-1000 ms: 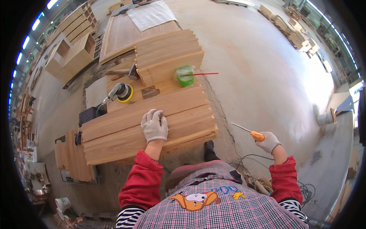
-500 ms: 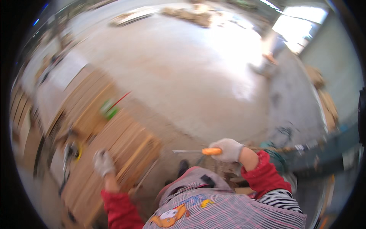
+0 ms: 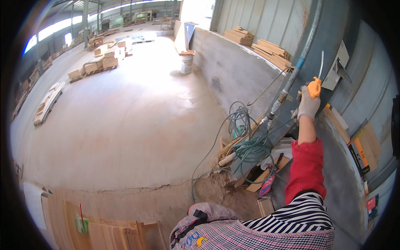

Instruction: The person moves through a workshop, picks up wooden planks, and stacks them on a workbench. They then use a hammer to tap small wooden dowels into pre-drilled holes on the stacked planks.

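A: Head view, right hand point(image 3: 308, 104)?

B: Gloved, raised at 2 o'clock, fingers wrapped tight on the screwdriver point(image 3: 315, 83). Orange handle on top of the fist, thin metal shaft pointing up toward the grey box point(image 3: 337, 66) on the wall.

A: What's nearby?

B: Pipe point(image 3: 291, 79) runs just left of the hand. Green hose coil point(image 3: 246, 141) below it at 5 o'clock from the hand, w/ wood scraps beneath.

A: Left hand?

B: Not in frame.

A: Rest?

B: Wooden boards point(image 3: 104, 233) at 7 o'clock, green item point(image 3: 81, 225) on them. White bucket point(image 3: 187, 63) at 12 o'clock by the wall. Plank stacks point(image 3: 100, 62) far off at 11.
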Tool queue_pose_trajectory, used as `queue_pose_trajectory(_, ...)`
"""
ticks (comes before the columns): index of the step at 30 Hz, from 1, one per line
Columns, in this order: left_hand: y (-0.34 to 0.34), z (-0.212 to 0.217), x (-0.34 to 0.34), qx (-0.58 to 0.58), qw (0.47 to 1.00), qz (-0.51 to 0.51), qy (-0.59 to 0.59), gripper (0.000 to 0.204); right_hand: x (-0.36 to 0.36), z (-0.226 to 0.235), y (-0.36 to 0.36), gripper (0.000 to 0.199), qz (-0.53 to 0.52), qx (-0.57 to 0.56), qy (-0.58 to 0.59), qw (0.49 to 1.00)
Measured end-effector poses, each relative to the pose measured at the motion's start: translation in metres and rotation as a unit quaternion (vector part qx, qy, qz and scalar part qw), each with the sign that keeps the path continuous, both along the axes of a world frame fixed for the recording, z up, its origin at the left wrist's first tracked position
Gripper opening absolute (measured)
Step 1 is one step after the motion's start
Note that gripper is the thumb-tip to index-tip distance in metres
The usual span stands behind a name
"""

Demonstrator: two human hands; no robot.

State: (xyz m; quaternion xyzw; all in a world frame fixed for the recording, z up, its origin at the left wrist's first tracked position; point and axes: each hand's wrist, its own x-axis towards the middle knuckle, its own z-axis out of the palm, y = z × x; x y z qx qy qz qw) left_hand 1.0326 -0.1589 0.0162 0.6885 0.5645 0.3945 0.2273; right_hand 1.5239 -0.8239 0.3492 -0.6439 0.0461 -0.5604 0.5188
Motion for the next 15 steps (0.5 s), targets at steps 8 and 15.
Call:
queue_pose_trajectory(8, -0.017, 0.039, 0.107, -0.082, 0.976, -0.120, -0.164, 0.026, 0.109, 0.035, -0.102, 0.020, 0.111, 0.127, 0.012, 0.986)
queue_pose_trajectory(15, -0.071, 0.048, 0.173, -0.158, 0.955, -0.160, -0.191, 0.026, 0.150, 0.032, -0.131, 0.035, 0.120, 0.117, 0.111, 0.980)
